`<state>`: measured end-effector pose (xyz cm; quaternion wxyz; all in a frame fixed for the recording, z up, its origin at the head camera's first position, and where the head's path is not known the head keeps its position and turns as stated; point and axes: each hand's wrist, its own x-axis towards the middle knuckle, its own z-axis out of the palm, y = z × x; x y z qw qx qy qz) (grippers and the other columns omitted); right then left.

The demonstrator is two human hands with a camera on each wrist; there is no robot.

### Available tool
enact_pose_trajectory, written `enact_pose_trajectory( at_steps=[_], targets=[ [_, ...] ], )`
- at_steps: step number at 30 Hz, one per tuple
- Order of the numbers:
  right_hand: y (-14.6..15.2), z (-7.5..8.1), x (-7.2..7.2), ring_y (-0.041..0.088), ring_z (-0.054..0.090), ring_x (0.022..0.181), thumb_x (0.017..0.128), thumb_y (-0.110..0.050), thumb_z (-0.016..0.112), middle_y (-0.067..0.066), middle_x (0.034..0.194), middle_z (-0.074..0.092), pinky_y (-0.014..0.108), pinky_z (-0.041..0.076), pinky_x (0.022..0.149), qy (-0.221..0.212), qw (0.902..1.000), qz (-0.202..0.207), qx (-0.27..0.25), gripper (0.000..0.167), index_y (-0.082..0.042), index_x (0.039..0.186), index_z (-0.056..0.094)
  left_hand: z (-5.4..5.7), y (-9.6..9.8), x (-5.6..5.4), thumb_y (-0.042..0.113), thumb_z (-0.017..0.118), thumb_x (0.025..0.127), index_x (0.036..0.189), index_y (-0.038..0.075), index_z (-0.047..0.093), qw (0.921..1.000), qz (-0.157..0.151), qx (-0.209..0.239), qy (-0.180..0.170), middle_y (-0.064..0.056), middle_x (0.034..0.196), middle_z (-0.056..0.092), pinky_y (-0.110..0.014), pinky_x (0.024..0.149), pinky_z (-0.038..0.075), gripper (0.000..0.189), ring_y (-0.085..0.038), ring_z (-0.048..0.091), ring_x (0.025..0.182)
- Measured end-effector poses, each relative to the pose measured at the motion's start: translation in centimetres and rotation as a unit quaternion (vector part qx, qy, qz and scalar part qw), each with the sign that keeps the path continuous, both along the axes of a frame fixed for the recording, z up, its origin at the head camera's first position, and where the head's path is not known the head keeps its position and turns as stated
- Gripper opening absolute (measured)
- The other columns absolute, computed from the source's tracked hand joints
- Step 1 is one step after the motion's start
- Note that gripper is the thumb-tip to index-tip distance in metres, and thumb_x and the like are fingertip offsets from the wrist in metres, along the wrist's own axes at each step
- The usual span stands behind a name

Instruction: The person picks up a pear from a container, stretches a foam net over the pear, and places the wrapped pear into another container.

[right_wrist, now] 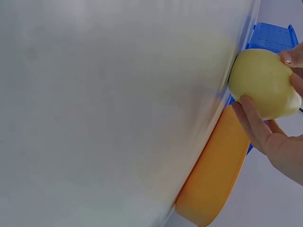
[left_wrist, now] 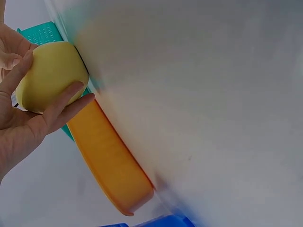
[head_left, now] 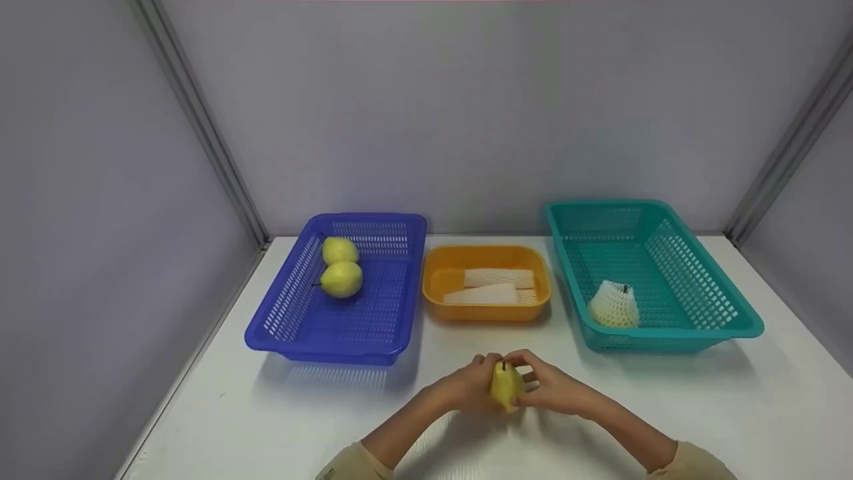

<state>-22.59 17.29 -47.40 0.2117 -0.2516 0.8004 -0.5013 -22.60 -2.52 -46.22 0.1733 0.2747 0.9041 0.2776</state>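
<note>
Both hands hold a yellow-green pear (head_left: 506, 388) over the white table, stem upward, in front of the orange tray. The left hand (head_left: 474, 387) grips its left side. On the other side, the thumb and fingers of the right hand (head_left: 550, 388) pinch it near the stem and low down. Smooth bare skin shows on the pear (left_wrist: 56, 75) in the left wrist view, with fingers of the left hand (left_wrist: 33, 125) curved along it. From the right wrist, fingers of the right hand (right_wrist: 277, 142) press against the pear (right_wrist: 260, 82).
A blue basket (head_left: 333, 343) at left holds two bare pears (head_left: 342, 280). White foam net sleeves (head_left: 490, 293) lie in the orange tray (head_left: 486, 313) at the middle. In the green basket (head_left: 673, 340) at right sits a pear in a foam net (head_left: 614, 307). Grey walls enclose the table.
</note>
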Motion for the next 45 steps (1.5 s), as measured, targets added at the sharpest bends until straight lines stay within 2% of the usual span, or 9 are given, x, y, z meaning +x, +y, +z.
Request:
enact_pose_trajectory(
  at_steps=[5, 13, 21, 29, 33, 36, 40, 43, 45],
  targets=[
    [0.2, 0.2, -0.3, 0.040, 0.044, 0.113, 0.082, -0.017, 0.070, 0.016, 0.131, 0.038, 0.046, 0.044, 0.087, -0.003, 0.9999, -0.004, 0.009, 0.058, -0.005, 0.129, 0.037, 0.2, 0.2, 0.0, 0.022, 0.077, 0.075, 0.129, 0.005, 0.035, 0.9997, 0.001, -0.014, 0.022, -0.009, 0.106, 0.047, -0.028, 0.074, 0.045, 0.071, -0.015, 0.050, 0.086],
    [0.7, 0.7, -0.7, 0.041, 0.043, 0.115, 0.080, -0.016, 0.071, 0.017, 0.134, 0.037, 0.046, 0.042, 0.089, -0.012, 0.9997, -0.007, 0.020, 0.062, -0.005, 0.130, 0.036, 0.5, 0.8, -0.2, 0.021, 0.077, 0.074, 0.127, 0.007, 0.038, 0.9997, 0.015, -0.008, 0.016, -0.009, 0.103, 0.047, -0.029, 0.070, 0.046, 0.068, -0.017, 0.051, 0.082],
    [1.1, 0.6, -0.6, 0.041, 0.040, 0.117, 0.081, -0.015, 0.070, 0.017, 0.135, 0.036, 0.047, 0.041, 0.090, -0.022, 0.9997, -0.001, 0.013, 0.061, -0.005, 0.131, 0.036, 0.3, 0.9, -0.1, 0.021, 0.077, 0.074, 0.126, 0.005, 0.039, 0.9995, 0.010, -0.005, 0.029, -0.009, 0.101, 0.048, -0.030, 0.072, 0.046, 0.067, -0.018, 0.051, 0.084],
    [1.0, 0.5, -0.3, 0.042, 0.038, 0.118, 0.081, -0.015, 0.070, 0.019, 0.133, 0.036, 0.046, 0.042, 0.090, -0.007, 0.9999, 0.010, 0.009, 0.060, -0.002, 0.130, 0.036, 0.2, 0.4, -0.2, 0.025, 0.075, 0.077, 0.135, 0.003, 0.031, 0.9974, 0.020, 0.050, -0.049, -0.009, 0.112, 0.043, -0.030, 0.079, 0.044, 0.076, -0.016, 0.049, 0.091],
    [1.0, 0.7, -0.1, 0.042, 0.037, 0.119, 0.082, -0.018, 0.069, 0.021, 0.134, 0.035, 0.045, 0.042, 0.090, -0.008, 0.9999, 0.011, 0.006, 0.062, 0.000, 0.131, 0.035, 0.2, -0.1, -0.4, 0.032, 0.073, 0.079, 0.139, 0.000, 0.025, 0.9934, 0.030, 0.096, -0.055, -0.017, 0.129, 0.037, -0.035, 0.090, 0.041, 0.083, -0.025, 0.047, 0.109],
    [1.1, 1.0, 0.0, 0.041, 0.037, 0.120, 0.084, -0.020, 0.067, 0.021, 0.134, 0.035, 0.044, 0.042, 0.091, -0.005, 0.9999, 0.009, 0.001, 0.061, 0.002, 0.131, 0.034, 0.3, -0.5, -0.6, 0.042, 0.065, 0.083, 0.141, -0.001, 0.018, 0.9890, 0.045, 0.128, -0.058, -0.022, 0.139, 0.025, -0.041, 0.098, 0.035, 0.086, -0.033, 0.038, 0.122],
    [1.3, 1.3, 0.0, 0.040, 0.036, 0.121, 0.088, -0.022, 0.063, 0.020, 0.134, 0.036, 0.044, 0.040, 0.093, 0.003, 1.0000, 0.002, -0.003, 0.057, 0.000, 0.131, 0.035, 0.8, -0.8, -1.0, 0.053, 0.049, 0.089, 0.141, -0.006, 0.013, 0.9809, 0.081, 0.170, -0.051, -0.027, 0.141, 0.016, -0.046, 0.101, 0.029, 0.087, -0.038, 0.029, 0.127],
    [1.4, 1.6, 0.0, 0.039, 0.036, 0.122, 0.090, -0.025, 0.061, 0.021, 0.134, 0.036, 0.045, 0.037, 0.095, 0.004, 0.9999, -0.015, -0.002, 0.053, -0.002, 0.131, 0.036, 1.0, -0.8, -1.4, 0.052, 0.044, 0.092, 0.139, -0.011, 0.014, 0.9667, 0.137, 0.214, -0.029, -0.031, 0.140, 0.016, -0.048, 0.102, 0.025, 0.084, -0.041, 0.025, 0.127],
    [1.4, 1.8, -0.1, 0.039, 0.036, 0.122, 0.090, -0.027, 0.060, 0.021, 0.134, 0.037, 0.046, 0.037, 0.095, 0.005, 0.9995, -0.033, 0.001, 0.053, -0.002, 0.131, 0.037, 1.1, -0.8, -1.9, 0.047, 0.044, 0.094, 0.138, -0.013, 0.015, 0.9499, 0.185, 0.251, -0.019, -0.032, 0.139, 0.015, -0.050, 0.102, 0.023, 0.080, -0.044, 0.023, 0.127]
  ],
)
